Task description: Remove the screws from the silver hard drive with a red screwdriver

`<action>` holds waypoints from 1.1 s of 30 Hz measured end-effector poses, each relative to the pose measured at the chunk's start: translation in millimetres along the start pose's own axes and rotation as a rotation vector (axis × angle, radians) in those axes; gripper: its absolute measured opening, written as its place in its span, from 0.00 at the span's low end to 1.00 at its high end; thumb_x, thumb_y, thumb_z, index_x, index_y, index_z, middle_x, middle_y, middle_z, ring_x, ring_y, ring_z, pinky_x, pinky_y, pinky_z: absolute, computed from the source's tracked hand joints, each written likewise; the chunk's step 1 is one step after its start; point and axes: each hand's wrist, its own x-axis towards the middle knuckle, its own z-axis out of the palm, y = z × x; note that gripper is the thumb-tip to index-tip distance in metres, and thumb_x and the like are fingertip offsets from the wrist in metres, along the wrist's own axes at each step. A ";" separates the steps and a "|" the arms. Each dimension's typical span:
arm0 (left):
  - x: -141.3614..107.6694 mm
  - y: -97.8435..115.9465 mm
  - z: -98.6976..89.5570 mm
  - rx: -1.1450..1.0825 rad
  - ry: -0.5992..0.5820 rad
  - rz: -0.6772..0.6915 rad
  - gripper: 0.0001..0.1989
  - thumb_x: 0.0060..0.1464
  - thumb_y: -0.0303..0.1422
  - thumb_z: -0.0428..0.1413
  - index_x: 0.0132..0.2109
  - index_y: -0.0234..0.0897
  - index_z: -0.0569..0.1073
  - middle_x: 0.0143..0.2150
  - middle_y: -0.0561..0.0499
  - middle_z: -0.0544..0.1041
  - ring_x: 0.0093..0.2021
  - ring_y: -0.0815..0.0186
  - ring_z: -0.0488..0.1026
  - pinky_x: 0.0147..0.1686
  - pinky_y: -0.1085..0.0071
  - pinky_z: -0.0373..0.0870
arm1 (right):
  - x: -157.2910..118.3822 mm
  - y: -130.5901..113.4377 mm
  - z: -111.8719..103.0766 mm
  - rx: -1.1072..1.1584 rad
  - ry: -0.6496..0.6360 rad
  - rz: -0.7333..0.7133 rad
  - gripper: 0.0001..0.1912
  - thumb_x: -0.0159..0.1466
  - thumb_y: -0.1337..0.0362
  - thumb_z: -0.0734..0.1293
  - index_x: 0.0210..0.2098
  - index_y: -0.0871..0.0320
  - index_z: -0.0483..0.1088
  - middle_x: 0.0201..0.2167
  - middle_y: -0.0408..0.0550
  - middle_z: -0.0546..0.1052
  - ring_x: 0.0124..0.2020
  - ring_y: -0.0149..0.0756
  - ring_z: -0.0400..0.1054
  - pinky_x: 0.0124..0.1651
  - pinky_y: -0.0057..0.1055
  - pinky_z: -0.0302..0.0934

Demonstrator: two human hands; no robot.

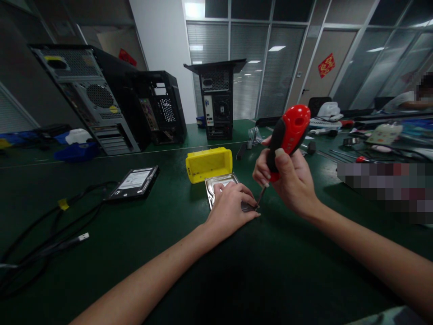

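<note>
Drive [221, 179] on green counter [176, 203], just before yellow bin [209, 164], left hand [230, 203] clasped over it, right hand [289, 174] wrapped round red-and-black screwdriver [293, 128], tip down at the drive's near right corner, second drive [135, 183] well apart to the left, cables [64, 225] near it

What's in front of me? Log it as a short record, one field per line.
Left hand: over a hard drive
Right hand: gripping a red-and-black screwdriver, shaft angled down toward the drive
Behind the drive: yellow bin
Off left: second drive, cable plug
Far side: three computer cases
Surface: green table
</note>
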 end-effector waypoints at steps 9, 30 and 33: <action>0.2 -0.5 -0.4 0.018 0.000 0.001 0.06 0.47 0.38 0.62 0.34 0.45 0.78 0.43 0.55 0.77 0.47 0.57 0.67 0.44 0.58 0.51 | 0.5 -0.4 0.7 -0.023 0.001 0.007 0.12 0.63 0.53 0.61 0.43 0.51 0.60 0.21 0.37 0.61 0.20 0.29 0.56 0.25 0.30 0.55; -0.1 -3.3 2.2 0.004 0.035 0.031 0.06 0.47 0.38 0.63 0.34 0.44 0.78 0.42 0.55 0.77 0.47 0.57 0.68 0.43 0.58 0.50 | 2.3 -0.2 0.3 0.041 0.015 0.000 0.11 0.61 0.59 0.66 0.42 0.53 0.62 0.21 0.37 0.65 0.22 0.28 0.60 0.27 0.30 0.59; -0.1 -3.8 2.1 0.002 0.032 0.027 0.06 0.46 0.38 0.63 0.34 0.44 0.78 0.42 0.55 0.77 0.47 0.57 0.68 0.43 0.58 0.51 | 3.9 1.1 -1.2 0.016 0.028 -0.001 0.12 0.60 0.59 0.67 0.40 0.53 0.62 0.21 0.36 0.67 0.20 0.28 0.61 0.25 0.29 0.60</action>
